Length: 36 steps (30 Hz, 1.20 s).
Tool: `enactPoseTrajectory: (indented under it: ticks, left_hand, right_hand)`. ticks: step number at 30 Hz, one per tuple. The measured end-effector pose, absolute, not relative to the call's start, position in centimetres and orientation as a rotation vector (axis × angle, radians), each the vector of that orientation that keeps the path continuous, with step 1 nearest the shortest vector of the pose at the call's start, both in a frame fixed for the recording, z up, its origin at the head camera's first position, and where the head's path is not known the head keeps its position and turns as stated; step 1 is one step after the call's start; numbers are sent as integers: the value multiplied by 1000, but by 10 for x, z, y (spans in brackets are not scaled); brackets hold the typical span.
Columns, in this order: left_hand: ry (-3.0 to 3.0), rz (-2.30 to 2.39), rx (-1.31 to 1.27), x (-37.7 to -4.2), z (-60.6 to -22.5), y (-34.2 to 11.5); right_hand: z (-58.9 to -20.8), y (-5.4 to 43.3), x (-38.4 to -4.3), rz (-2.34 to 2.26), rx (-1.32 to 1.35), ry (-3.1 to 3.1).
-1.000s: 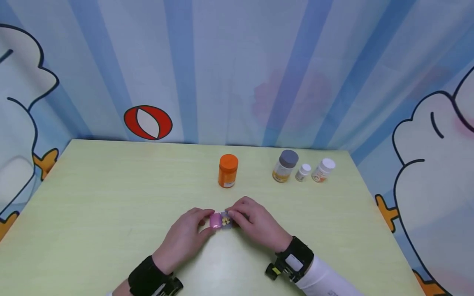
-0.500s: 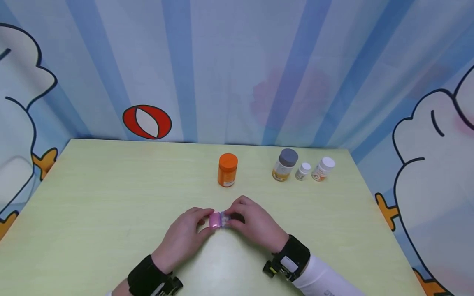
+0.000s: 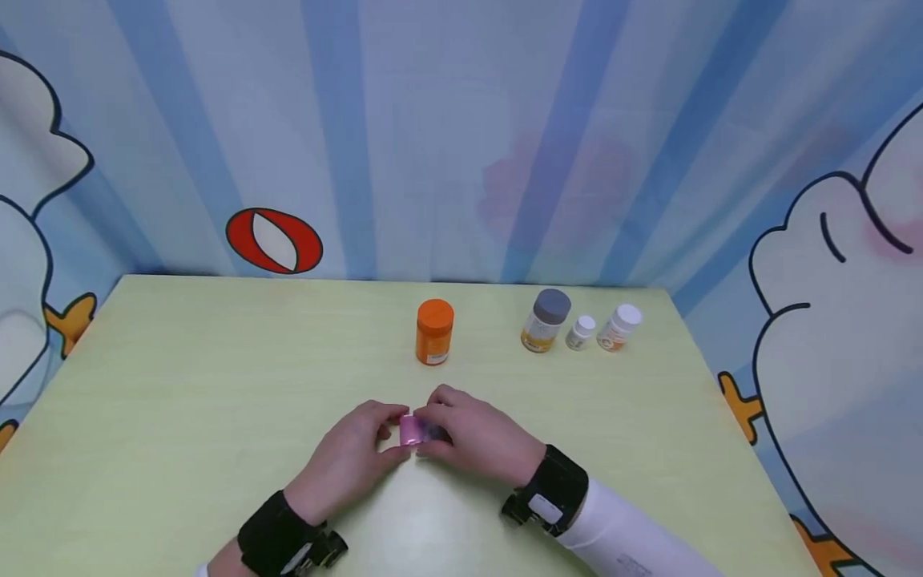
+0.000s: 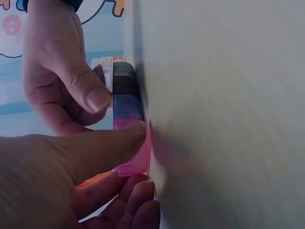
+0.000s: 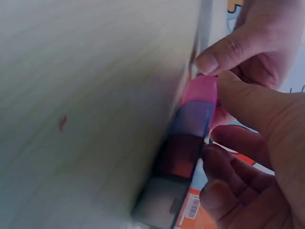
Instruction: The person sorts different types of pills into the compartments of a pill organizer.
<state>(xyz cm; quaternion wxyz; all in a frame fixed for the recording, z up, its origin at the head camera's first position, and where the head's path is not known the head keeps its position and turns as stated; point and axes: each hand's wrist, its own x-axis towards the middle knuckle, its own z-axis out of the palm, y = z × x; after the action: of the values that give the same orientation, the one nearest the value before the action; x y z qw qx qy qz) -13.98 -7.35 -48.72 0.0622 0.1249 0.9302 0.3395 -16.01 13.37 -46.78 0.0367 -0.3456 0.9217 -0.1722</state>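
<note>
A small pill organizer [image 3: 411, 430] with tinted compartments lies on the table between both hands. My left hand [image 3: 349, 458] pinches its pink end, thumb and index finger on opposite long sides. My right hand [image 3: 481, 439] reaches over the rest of it, thumb and index finger along its two sides, close to the pink part. In the right wrist view the pill organizer [image 5: 178, 155] shows pink, blue, dark red and grey sections in a row, lids down. From the head, the right hand hides most sections past the pink one.
An orange bottle [image 3: 435, 335] stands beyond the hands. Further right are a grey-capped clear bottle [image 3: 546, 322], a small white-capped bottle [image 3: 580, 332] and a white bottle [image 3: 618, 327]. The pale table [image 3: 216, 377] ends at a striped curtain [image 3: 404, 160].
My right hand has slid left along the pill organizer to the pink part, covering the section where yellow pills showed earlier. The left hand keeps its grip. The head view has shifted slightly.
</note>
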Motion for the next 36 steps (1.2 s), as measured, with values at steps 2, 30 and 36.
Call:
enactPoseTrajectory:
  ticks: [2, 30, 36]
  left_hand:
    - [2811, 1012, 390, -140, -487, -75]
    - [2834, 984, 398, -146, -486, -74]
    - [2829, 963, 374, -146, -486, -73]
  right_hand:
    - [-469, 129, -161, -512, -1078, 2806]
    - [-473, 119, -172, -634, -1087, 2851]
    - [-477, 115, -177, -772, -831, 2884]
